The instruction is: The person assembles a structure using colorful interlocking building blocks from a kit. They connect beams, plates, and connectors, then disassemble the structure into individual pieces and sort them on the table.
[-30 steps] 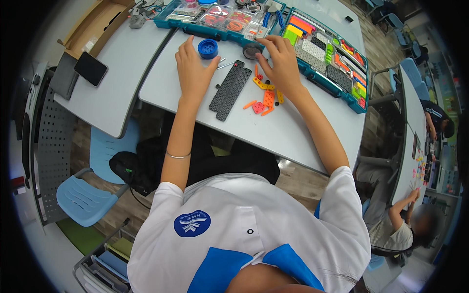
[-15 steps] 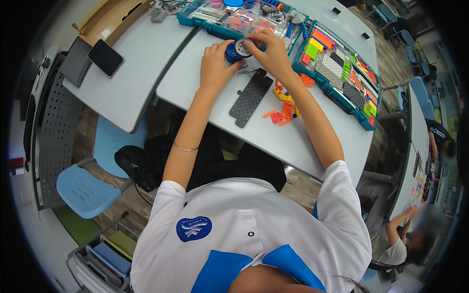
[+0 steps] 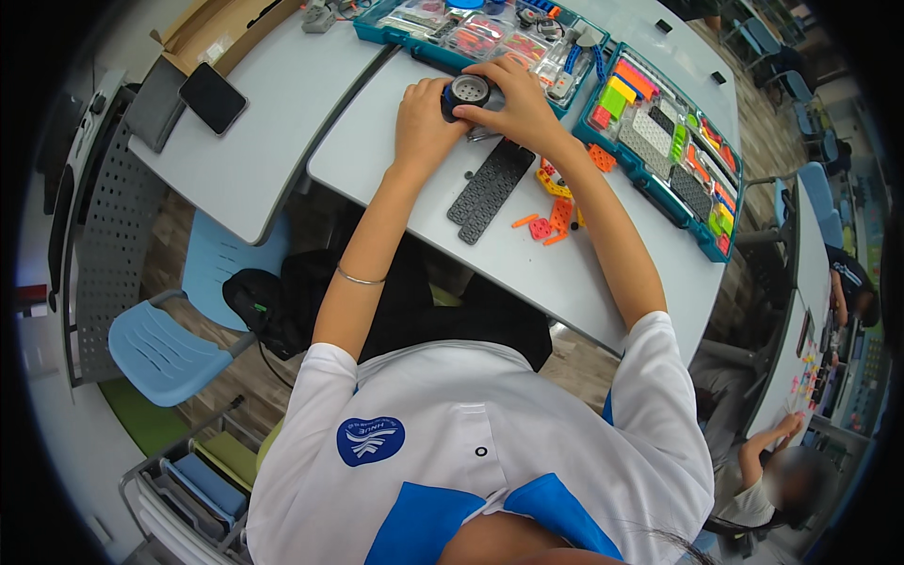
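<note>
Both hands are closed round a wheel (image 3: 469, 90) with a black tyre and a grey, holed hub, low over the table beside the teal case. My left hand (image 3: 427, 121) grips its left side, and a little dark blue shows by those fingertips. My right hand (image 3: 521, 105) holds the right side, fingers over the far edge and thumb on the near one. What lies under the wheel is hidden. Nearer me are dark grey perforated plates (image 3: 492, 191). To their right lie yellow pieces (image 3: 554, 183), orange pieces (image 3: 560, 215) and a pink piece (image 3: 540, 228).
An open teal case (image 3: 405, 38) of sorted building parts stands at the back, its other half (image 3: 659, 198) at the right. On the left-hand table are a phone (image 3: 214, 99) and a cardboard box (image 3: 226, 42). Blue chairs (image 3: 169, 353) stand at left; other people sit at far right.
The grey-hubbed wheel was tilted in my right hand beside a blue round part; now it faces up between both hands, with the blue mostly covered. The view has shifted slightly.
</note>
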Demonstrator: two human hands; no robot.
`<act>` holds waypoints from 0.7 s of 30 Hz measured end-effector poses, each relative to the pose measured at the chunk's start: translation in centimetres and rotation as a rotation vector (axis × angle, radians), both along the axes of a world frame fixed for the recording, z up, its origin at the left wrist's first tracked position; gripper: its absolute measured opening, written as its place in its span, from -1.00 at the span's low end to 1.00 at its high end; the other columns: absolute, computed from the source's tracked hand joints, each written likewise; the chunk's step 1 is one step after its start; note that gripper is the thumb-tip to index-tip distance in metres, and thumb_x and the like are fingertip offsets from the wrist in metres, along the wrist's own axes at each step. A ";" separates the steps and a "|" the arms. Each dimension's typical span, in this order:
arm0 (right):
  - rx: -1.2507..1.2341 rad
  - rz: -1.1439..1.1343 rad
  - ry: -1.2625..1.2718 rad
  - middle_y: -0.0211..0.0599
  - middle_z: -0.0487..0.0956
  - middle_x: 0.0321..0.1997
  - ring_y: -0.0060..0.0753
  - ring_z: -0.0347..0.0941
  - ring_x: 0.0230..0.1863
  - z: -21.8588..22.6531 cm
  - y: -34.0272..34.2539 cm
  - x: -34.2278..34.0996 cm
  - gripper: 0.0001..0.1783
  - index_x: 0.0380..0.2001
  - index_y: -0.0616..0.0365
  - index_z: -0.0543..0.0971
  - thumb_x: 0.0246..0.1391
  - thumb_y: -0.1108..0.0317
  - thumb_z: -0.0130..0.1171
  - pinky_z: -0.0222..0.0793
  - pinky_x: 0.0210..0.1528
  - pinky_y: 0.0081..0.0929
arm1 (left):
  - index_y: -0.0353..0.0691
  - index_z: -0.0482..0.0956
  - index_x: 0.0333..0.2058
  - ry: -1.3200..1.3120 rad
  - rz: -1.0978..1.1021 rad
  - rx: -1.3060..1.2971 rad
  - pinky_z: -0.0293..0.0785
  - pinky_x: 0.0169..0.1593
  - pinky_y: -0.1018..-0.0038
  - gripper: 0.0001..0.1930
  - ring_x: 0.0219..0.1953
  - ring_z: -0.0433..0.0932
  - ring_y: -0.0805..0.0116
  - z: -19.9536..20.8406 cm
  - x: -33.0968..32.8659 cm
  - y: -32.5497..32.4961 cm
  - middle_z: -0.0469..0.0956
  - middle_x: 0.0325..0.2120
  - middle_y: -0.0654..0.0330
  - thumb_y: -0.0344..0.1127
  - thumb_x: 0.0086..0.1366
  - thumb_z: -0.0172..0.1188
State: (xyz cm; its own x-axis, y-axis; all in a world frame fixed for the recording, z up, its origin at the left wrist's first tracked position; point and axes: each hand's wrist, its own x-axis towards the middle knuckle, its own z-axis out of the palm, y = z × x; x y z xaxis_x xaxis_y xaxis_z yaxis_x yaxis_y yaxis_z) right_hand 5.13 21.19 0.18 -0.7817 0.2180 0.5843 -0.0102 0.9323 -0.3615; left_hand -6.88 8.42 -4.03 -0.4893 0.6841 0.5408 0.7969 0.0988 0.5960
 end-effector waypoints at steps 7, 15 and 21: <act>0.062 -0.090 -0.005 -0.26 0.44 -0.07 -0.15 0.33 0.06 0.0 1.7 0.4 -0.36 0.01 0.06 0.57 -0.21 0.13 0.48 0.23 0.11 -0.20 | -0.26 0.55 -0.11 0.031 0.159 0.010 0.37 0.03 0.28 -0.46 -0.07 0.41 0.11 0.0 -0.1 -0.2 0.51 -0.16 0.11 -0.12 -0.02 0.48; 0.266 -0.106 -0.115 -0.32 0.43 -0.04 -0.20 0.27 0.13 -0.1 0.5 0.8 -0.33 0.06 0.02 0.54 -0.23 0.19 0.46 0.10 0.21 -0.16 | -0.28 0.51 -0.07 -0.091 0.144 0.020 0.37 0.04 0.25 -0.41 -0.07 0.40 0.08 -0.2 -0.2 -0.3 0.45 -0.16 0.05 -0.14 -0.04 0.50; 0.321 -0.141 -0.161 -0.31 0.47 0.00 -0.17 0.25 0.20 0.0 0.4 1.0 -0.32 0.05 0.03 0.54 -0.21 0.11 0.46 0.04 0.28 -0.09 | -0.33 0.39 0.05 -0.178 0.107 0.099 0.40 0.03 0.26 -0.30 -0.03 0.44 0.10 -0.6 -0.7 -0.2 0.43 -0.10 0.03 -0.26 -0.05 0.51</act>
State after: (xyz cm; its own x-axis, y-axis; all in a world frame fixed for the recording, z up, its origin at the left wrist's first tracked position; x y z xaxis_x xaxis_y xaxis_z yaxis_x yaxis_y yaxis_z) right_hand 6.17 21.54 0.18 -0.8445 0.1555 0.5125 0.1590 0.9866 -0.0373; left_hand -7.58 8.26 -4.61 -0.6503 0.5709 0.5012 0.6662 0.1114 0.7374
